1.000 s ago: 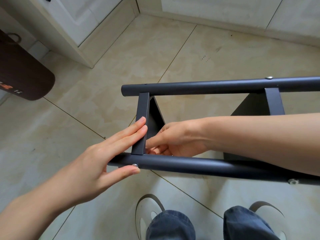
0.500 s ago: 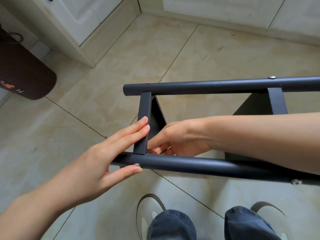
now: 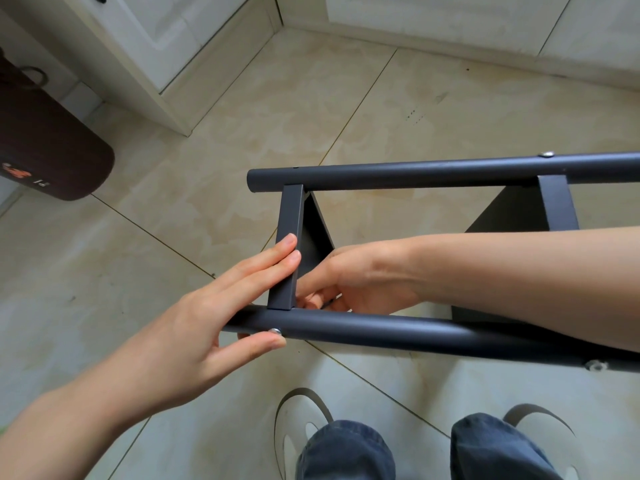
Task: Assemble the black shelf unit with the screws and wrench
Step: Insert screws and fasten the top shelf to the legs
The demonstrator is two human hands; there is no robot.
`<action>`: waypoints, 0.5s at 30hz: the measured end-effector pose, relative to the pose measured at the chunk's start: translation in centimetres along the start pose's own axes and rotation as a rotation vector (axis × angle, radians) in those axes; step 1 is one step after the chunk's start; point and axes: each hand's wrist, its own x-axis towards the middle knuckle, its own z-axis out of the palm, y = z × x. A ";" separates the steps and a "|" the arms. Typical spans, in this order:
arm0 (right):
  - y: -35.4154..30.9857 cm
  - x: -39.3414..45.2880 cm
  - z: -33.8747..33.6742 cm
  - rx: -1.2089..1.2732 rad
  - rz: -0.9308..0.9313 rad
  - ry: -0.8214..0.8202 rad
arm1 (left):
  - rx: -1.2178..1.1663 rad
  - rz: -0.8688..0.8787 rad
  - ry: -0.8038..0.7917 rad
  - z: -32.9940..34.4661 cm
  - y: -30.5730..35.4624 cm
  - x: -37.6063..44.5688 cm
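The black metal shelf frame (image 3: 398,327) lies on its side above the beige tiled floor (image 3: 138,254); the left hand (image 3: 207,306) rests straight fingers on the flat crossbar (image 3: 289,244), thumb beside the silver screw (image 3: 275,330). The right hand (image 3: 349,275) curls behind the bar, and what it pinches cannot be told. If the left hand loosens, the crossbar probably shifts and the screw goes in crooked

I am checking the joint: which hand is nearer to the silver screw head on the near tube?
Left. The left hand has its thumb beside the silver screw head on the near tube. The right hand is behind that tube, inside the frame.
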 end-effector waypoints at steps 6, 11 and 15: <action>-0.3 -0.4 -0.4 0.031 0.026 -0.042 | 0.003 0.001 0.007 -0.1 0.1 0.1; -0.1 0.0 -0.2 -0.033 0.024 -0.002 | 0.093 0.043 -0.005 -1.0 0.3 0.4; -0.1 0.0 -0.2 -0.009 0.009 -0.020 | 0.258 0.111 0.011 -1.7 0.5 1.7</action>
